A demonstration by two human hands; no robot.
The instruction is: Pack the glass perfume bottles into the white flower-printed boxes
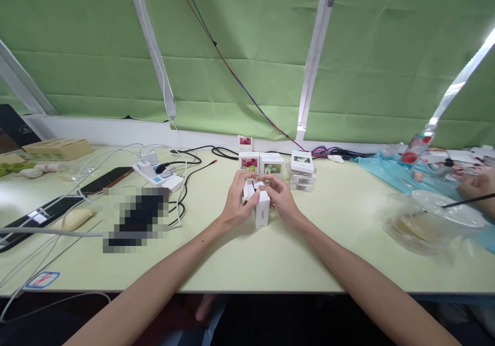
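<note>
A small white carton (262,216) stands upright on the pale table, its top end open with a flap raised. My left hand (236,202) grips the carton from the left, thumb near the top edge. From the right, my right hand (282,197) closes around the same carton, fingers at its opening. Something small and dark shows at the opening, too small to name. Just behind my fingers are several small gold-capped bottles (267,171). Beyond them stand a white box with a red picture (249,160) and another with a pale flower picture (273,166).
A stack of white boxes (302,173) stands to the right. At left lie a power strip (154,174), tangled cables and a blurred-out dark object (141,214). A bagged, lidded cup (444,209) is at right, near another person's hand (477,191).
</note>
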